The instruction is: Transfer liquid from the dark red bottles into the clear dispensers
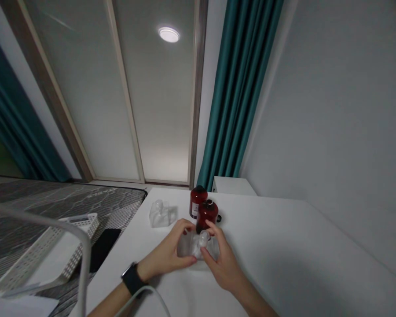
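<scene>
A clear plastic box (185, 246) with a rounded clear knob (203, 236) stands between my hands near the middle of the white table. My left hand (172, 251) curves around its left side, thumb low at the front and fingers behind. On the right, my right hand (223, 263) grips it, thumb beside the knob and index finger at the back. Something whitish shows inside the box, too blurred to name. Just behind it stands a dark red bottle (207, 213) with an open neck. A second red bottle (195, 208) with a black top and white label stands farther back.
Another clear plastic box (160, 215) sits at the table's far left. A small black round piece (219, 218) lies beside the bottles. Left of the white table (270, 246) are a white perforated basket (23, 269) and a black flat object (104, 247). A pale cable (85, 273) crosses the left foreground.
</scene>
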A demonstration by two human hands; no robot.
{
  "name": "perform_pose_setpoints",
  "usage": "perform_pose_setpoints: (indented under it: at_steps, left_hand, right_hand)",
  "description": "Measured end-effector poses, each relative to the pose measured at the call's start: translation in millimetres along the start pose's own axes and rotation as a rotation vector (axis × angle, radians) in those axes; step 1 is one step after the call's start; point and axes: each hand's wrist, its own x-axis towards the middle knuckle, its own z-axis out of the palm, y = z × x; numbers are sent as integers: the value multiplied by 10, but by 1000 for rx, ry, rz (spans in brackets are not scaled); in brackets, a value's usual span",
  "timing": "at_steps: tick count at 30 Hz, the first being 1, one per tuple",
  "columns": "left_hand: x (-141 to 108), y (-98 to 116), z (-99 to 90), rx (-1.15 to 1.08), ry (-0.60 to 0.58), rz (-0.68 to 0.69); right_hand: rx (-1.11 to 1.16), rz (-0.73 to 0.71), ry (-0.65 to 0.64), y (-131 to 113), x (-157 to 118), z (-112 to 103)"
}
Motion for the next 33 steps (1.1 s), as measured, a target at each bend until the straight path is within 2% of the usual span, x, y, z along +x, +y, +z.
perform_pose_setpoints:
  at_steps: [10, 16, 21, 27, 33]
  left_hand:
    - [21, 66, -55, -23, -85, 0]
    - [27, 67, -64, -41, -93, 19]
    - [14, 50, -63, -68, -90, 21]
    - [10, 15, -64, -77, -114, 42]
    - [23, 24, -68, -69, -120, 30]
  right_hand:
    - [117, -18, -35, -42, 7, -75]
    - [106, -16, 7, -1, 13, -64]
    - [169, -28, -46, -3, 15, -87]
    - [147, -56, -20, 22, 22, -93]
    - [172, -34, -61, 1, 18, -96]
